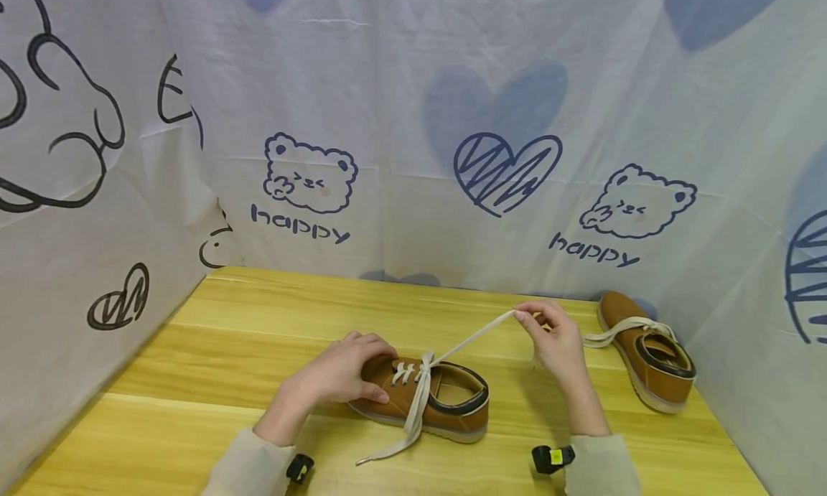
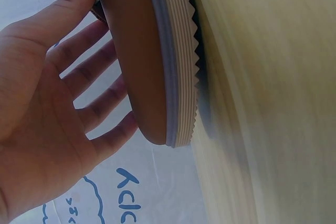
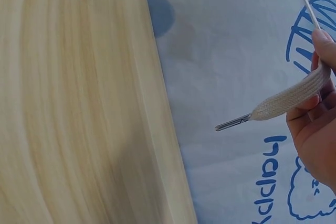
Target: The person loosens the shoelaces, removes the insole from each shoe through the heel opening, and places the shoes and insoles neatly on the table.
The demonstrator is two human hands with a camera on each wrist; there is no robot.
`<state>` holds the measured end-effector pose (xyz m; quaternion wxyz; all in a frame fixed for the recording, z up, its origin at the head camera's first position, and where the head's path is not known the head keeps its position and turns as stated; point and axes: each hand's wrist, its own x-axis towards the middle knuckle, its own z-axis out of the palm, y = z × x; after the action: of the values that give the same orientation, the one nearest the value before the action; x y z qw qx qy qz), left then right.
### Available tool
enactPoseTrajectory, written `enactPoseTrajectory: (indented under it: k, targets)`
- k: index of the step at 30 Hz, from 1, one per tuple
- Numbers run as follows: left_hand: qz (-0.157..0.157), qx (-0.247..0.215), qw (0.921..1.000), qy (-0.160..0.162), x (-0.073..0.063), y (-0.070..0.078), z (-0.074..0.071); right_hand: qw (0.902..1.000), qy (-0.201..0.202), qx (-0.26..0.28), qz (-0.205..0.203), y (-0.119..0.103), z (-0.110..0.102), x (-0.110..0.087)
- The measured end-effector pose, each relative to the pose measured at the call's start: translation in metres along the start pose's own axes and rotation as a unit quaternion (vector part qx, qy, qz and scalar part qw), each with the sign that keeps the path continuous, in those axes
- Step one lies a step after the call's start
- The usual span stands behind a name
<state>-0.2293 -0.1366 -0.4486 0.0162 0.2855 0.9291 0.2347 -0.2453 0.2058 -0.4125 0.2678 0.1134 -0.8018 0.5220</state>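
Observation:
A brown shoe [image 1: 461, 417] with a dark collar stands on the table, toe to the left, its cream laces crossed at the throat. My left hand [image 1: 345, 370] grips the toe end, thumb on the near side and fingers over the far side. In the left wrist view that hand [image 2: 58, 87] lies along the shoe's brown upper [image 2: 139, 66]. My right hand [image 1: 555, 342] pinches one shoelace [image 1: 474, 337], stretched taut up from the shoe. Its metal-tipped end [image 3: 283, 100] sticks out past the fingers in the right wrist view. The other lace end [image 1: 413, 424] hangs over the near side onto the table.
A second brown shoe [image 1: 668, 392] with cream laces rests near the table's right edge. The wooden table [image 1: 258, 324] is bordered by pale printed cloth [image 1: 400, 216] at the back and both sides.

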Motion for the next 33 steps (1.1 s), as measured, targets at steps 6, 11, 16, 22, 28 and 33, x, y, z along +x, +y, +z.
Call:
enactPoseTrajectory:
  k: [6, 11, 16, 22, 28, 33]
  targets:
    - [0.003, -0.002, 1.0000, 0.001, 0.0003, -0.0002, -0.0002, 0.9994, 0.016, -0.022, 0.019, 0.0003, -0.0019, -0.0002]
    - [0.002, -0.002, 1.0000, 0.001, 0.0006, -0.0010, 0.0004, 0.9994, 0.020, -0.023, 0.015, 0.0003, -0.0029, -0.0005]
    - [0.001, -0.001, 1.0000, 0.000, 0.0010, -0.0016, 0.0010, 0.9989, 0.032, -0.026, 0.024, 0.0019, -0.0041, -0.0004]
    - [0.000, -0.002, 1.0000, -0.001, 0.0008, -0.0012, 0.0006, 0.9984, 0.043, -0.019, 0.032, 0.0018, -0.0064, 0.0010]
    - [0.000, -0.001, 1.0000, -0.001, 0.0007, -0.0013, 0.0007, 0.9981, 0.049, -0.021, 0.031, 0.0022, -0.0077, 0.0018]
    - [0.000, 0.000, 1.0000, -0.001, 0.0008, -0.0015, 0.0009, 0.9974, 0.066, -0.019, 0.023, 0.0047, -0.0091, 0.0018]
